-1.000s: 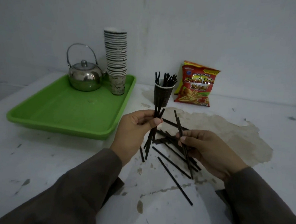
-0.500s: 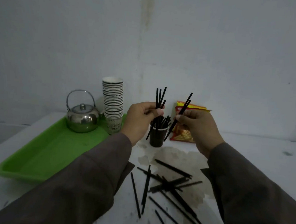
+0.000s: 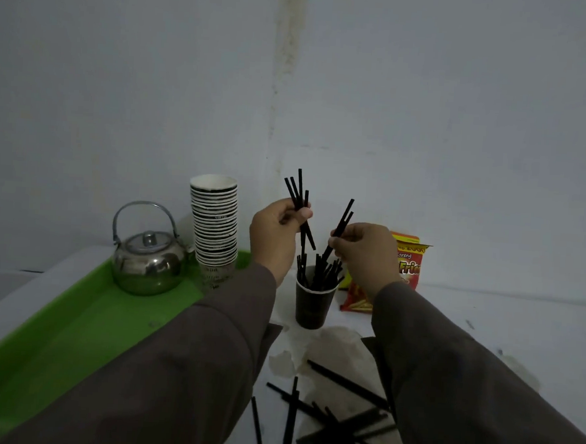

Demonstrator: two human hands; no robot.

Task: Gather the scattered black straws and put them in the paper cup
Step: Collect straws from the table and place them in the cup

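Observation:
A dark paper cup (image 3: 312,303) stands on the white table with several black straws sticking out of it. Just above and left of the cup, my left hand (image 3: 275,236) grips a small bundle of black straws (image 3: 298,194), held nearly upright. My right hand (image 3: 365,252) pinches two black straws (image 3: 343,218) tilted to the right, their lower ends down among the straws in the cup. Several loose black straws (image 3: 327,419) lie scattered on the table near me, between my sleeves.
A green tray (image 3: 72,332) at the left holds a steel kettle (image 3: 147,259) and a tall stack of paper cups (image 3: 214,227). A red and yellow snack bag (image 3: 404,263) leans behind the cup. The wall stands close behind.
Both hands lifted straws off the table and carried them to the cup. The right hand's straws have sunk from beside the cup into its mouth. The view tilted up.

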